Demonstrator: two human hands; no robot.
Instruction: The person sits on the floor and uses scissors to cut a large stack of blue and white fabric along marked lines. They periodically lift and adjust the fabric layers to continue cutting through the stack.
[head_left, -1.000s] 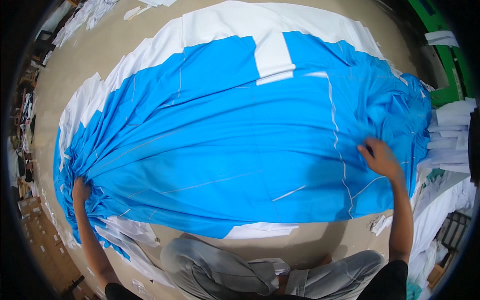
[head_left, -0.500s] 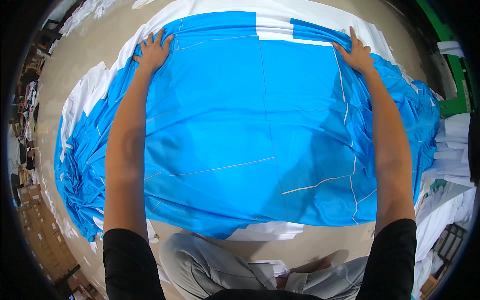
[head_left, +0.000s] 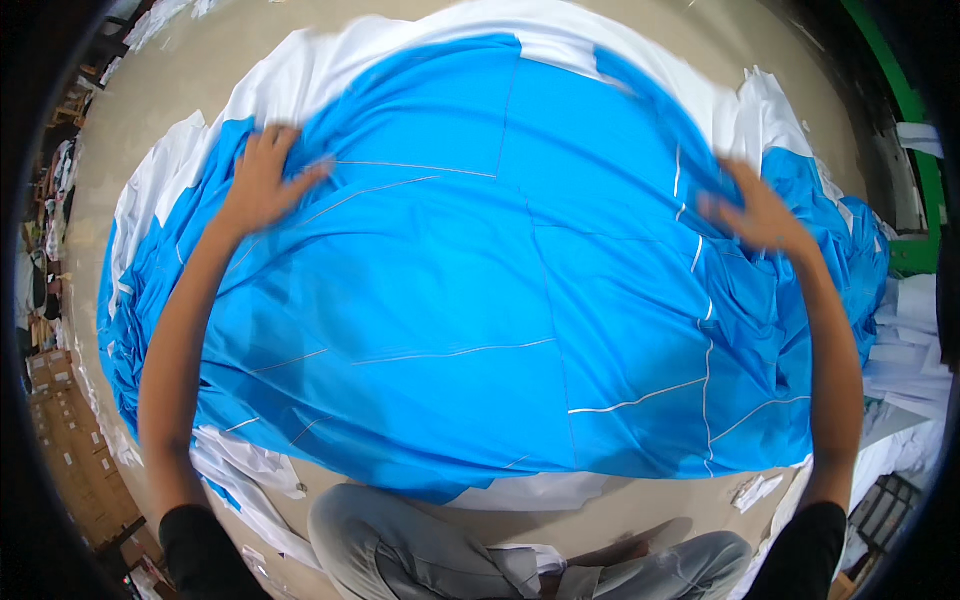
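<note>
A large blue cloth [head_left: 430,270] with thin white seam lines is spread in front of me, rumpled at both sides. White cloth [head_left: 290,75] shows along its far edge and from under its near edge. My left hand [head_left: 262,188] is on the far left part of the blue cloth, fingers and thumb apart. On the far right part is my right hand [head_left: 758,212], its thumb apart from the fingers and smeared by motion. Both palms face down, and no gathered cloth shows inside either hand.
My bent legs in grey trousers [head_left: 400,540] are at the near edge of the cloth, on a beige floor [head_left: 655,505]. Brown cartons [head_left: 75,440] are at the left. White cloth piles [head_left: 910,330] and a green frame [head_left: 915,255] stand at the right.
Both hands have come nearer to me and farther apart. The far part of the blue cloth has shifted and wrinkled, and more white cloth shows beyond it.
</note>
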